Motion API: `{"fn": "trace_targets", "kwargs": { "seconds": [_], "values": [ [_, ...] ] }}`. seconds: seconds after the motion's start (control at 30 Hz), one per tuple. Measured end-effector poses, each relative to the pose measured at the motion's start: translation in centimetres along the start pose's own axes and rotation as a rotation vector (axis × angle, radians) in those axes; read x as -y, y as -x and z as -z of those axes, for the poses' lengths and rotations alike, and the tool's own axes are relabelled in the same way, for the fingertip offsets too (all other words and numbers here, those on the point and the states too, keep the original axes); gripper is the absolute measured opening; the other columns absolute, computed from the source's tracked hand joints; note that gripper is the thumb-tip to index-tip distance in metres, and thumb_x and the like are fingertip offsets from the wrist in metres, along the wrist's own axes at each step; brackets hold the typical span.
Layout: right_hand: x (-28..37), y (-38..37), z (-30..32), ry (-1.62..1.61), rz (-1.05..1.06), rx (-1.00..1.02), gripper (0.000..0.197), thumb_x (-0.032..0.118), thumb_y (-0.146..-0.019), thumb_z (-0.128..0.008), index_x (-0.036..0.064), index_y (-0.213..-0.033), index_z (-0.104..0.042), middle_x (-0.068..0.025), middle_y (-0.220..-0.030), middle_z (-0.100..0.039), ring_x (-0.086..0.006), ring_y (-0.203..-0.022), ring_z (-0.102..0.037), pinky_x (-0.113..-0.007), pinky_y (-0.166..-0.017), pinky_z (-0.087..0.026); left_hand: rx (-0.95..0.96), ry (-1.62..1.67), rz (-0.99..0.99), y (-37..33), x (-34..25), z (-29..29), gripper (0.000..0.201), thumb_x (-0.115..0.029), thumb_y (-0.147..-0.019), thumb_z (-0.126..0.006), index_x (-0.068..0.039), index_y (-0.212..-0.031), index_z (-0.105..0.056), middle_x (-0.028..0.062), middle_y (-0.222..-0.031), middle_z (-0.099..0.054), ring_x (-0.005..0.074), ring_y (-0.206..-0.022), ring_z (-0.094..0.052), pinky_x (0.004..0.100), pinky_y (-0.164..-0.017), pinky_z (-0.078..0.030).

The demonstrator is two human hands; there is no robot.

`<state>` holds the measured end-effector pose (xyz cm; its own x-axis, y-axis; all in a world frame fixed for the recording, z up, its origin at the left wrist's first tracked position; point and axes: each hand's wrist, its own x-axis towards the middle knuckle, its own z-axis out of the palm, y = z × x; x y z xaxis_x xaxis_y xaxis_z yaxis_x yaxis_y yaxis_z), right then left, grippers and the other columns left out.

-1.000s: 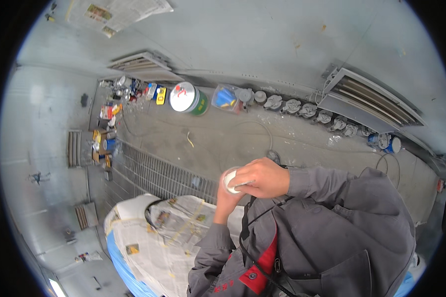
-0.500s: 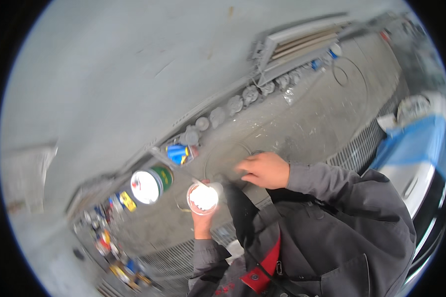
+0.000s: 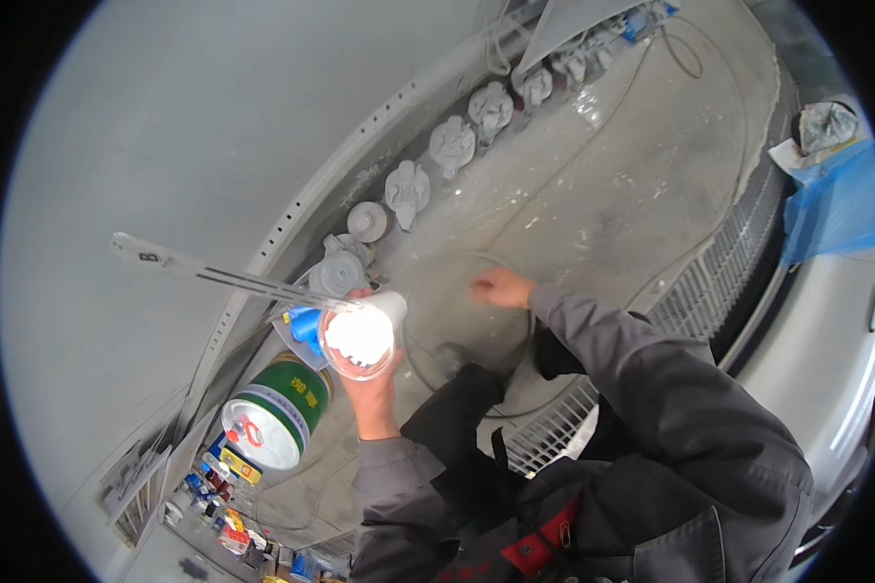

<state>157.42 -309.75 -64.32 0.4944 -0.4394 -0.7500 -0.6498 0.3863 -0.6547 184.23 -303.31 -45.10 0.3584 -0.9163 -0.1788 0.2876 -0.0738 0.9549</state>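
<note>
My left hand (image 3: 369, 389) is raised and holds a clear plastic cup (image 3: 360, 337) with white contents. A long flat metal stirring stick (image 3: 214, 275) runs from the cup's rim out to the upper left. My right hand (image 3: 501, 287) is stretched out away from the cup, low over the dusty grey floor beside a loop of thin hose (image 3: 476, 325). Its fingers are curled, and I cannot tell whether it holds anything. Both sleeves are grey.
A green and white drum (image 3: 274, 420) lies just left of the cup. Grey paint-coated cups and spray gear (image 3: 408, 189) line the wall base. A floor grate (image 3: 710, 262) runs on the right, next to a car under blue masking sheet (image 3: 836, 204). Small cans (image 3: 226, 486) are clustered at the lower left.
My head has turned, so the whole scene has swung. My right hand has left the cup and reached out to the floor. The left hand still holds the cup.
</note>
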Motion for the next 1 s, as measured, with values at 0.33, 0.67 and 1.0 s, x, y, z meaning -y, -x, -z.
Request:
{"fn": "trace_targets", "kwargs": {
  "seconds": [0.33,0.67,1.0],
  "values": [
    [1.6,-21.4,-3.4,-0.502,0.257,-0.409,0.099,0.061,-0.084,-0.083,-0.0075,-0.148,-0.051,-0.0202,-0.141,-0.062,-0.0286,-0.130,-0.060,-0.045,-0.112,-0.046,0.085,-0.008,-0.193,-4.1,12.9,3.5,0.106,-0.021,-0.074,-0.098,-0.013,-0.158,-0.034,0.0147,-0.155,-0.050,0.0336,-0.141,-0.052,0.0499,-0.119,-0.042],
    [2.5,-17.2,2.9,-0.382,0.375,-0.256,0.087,0.078,-0.083,-0.072,-0.0066,-0.106,-0.075,-0.0187,-0.098,-0.075,-0.0252,-0.094,-0.071,-0.040,-0.085,-0.055,0.075,-0.099,-0.231,-6.0,14.8,2.8,0.099,0.003,-0.071,-0.087,-0.008,-0.157,-0.040,0.0084,-0.145,-0.055,0.0224,-0.134,-0.055,0.0369,-0.114,-0.045],
    [-1.0,-2.3,7.9,0.698,0.440,-0.505,0.081,0.075,-0.095,-0.056,-0.0028,-0.083,-0.075,-0.0231,-0.081,-0.073,-0.0375,-0.078,-0.073,-0.052,-0.069,-0.055,0.201,-0.063,-0.199,-7.0,16.8,2.4,0.092,0.004,-0.070,-0.088,-0.007,-0.151,-0.047,0.0075,-0.139,-0.058,0.0204,-0.128,-0.058,0.0343,-0.111,-0.045]
  ]
}}
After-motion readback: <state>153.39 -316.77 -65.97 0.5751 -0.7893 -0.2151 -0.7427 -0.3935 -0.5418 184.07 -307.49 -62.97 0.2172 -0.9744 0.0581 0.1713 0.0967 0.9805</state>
